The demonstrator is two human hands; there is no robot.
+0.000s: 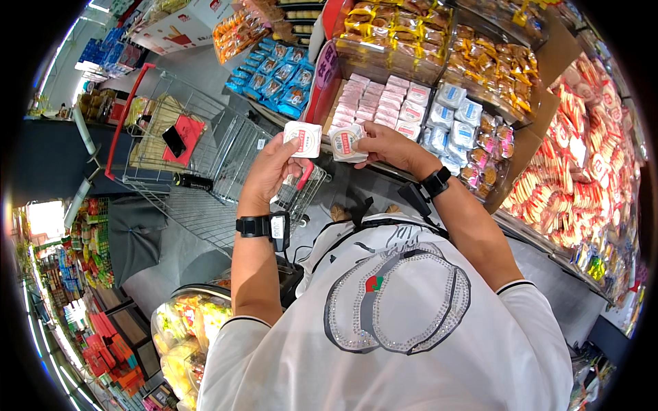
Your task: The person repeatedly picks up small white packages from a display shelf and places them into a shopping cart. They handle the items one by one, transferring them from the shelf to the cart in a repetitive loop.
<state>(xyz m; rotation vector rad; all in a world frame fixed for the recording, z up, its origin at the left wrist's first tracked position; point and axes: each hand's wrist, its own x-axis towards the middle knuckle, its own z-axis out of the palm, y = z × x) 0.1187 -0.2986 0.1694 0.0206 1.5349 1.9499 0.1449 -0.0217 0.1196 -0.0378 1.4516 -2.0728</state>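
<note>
Between the thumb and fingers of my left hand [274, 167] is a small white paper-wrapped package [307, 139] with a round printed label. My right hand [391, 146] grips a similar wrapped package [343, 144], its label facing up. The two packages are side by side with a narrow gap between them. Just beyond my right hand, rows of pink-and-white wrapped packages [366, 100] fill a display compartment. Blue-and-white wrapped packages [452, 120] lie in the compartment to its right.
A wire shopping cart [205, 205] stands at the left, holding a smartphone [174, 142] on a red item and a dark bottle [193, 181]. Blue snack packets [277, 77] are piled beyond my hands. Red-and-white packets [581, 154] are heaped at the right. Packaged food [190, 329] sits at lower left.
</note>
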